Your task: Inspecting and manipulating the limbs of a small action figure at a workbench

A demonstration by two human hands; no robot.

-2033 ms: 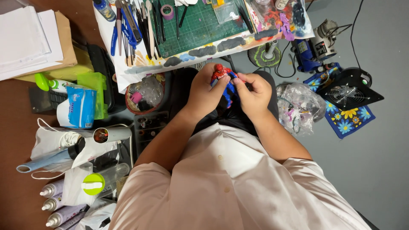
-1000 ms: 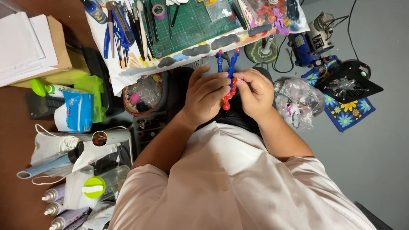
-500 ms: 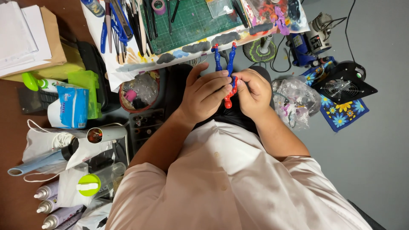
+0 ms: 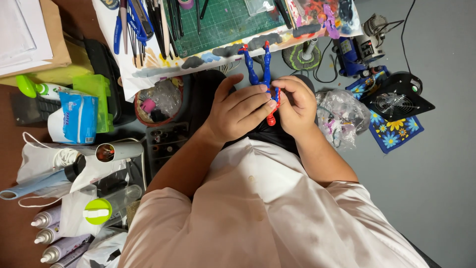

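Note:
A small red and blue toy figure (image 4: 263,74) is held upside down in front of my chest, its two blue legs pointing away from me. My left hand (image 4: 238,111) wraps around its body from the left, fingers laid across it. My right hand (image 4: 295,106) grips it from the right, fingertips pinching the red torso. The figure's head end pokes out below my fingers. Both hands hover above my dark lap, just short of the table edge.
A green cutting mat (image 4: 223,22) lies on a painted paper sheet with blue pliers (image 4: 121,25) and brushes. A bowl of bagged bits (image 4: 158,101), a tissue pack (image 4: 79,119), spray cans (image 4: 54,233), a plastic bag (image 4: 337,116) and a black fan (image 4: 394,101) surround me.
The figure was turned over between my hands: its blue legs now stick up toward the table. The view shifted slightly; my hands stayed in front of my chest.

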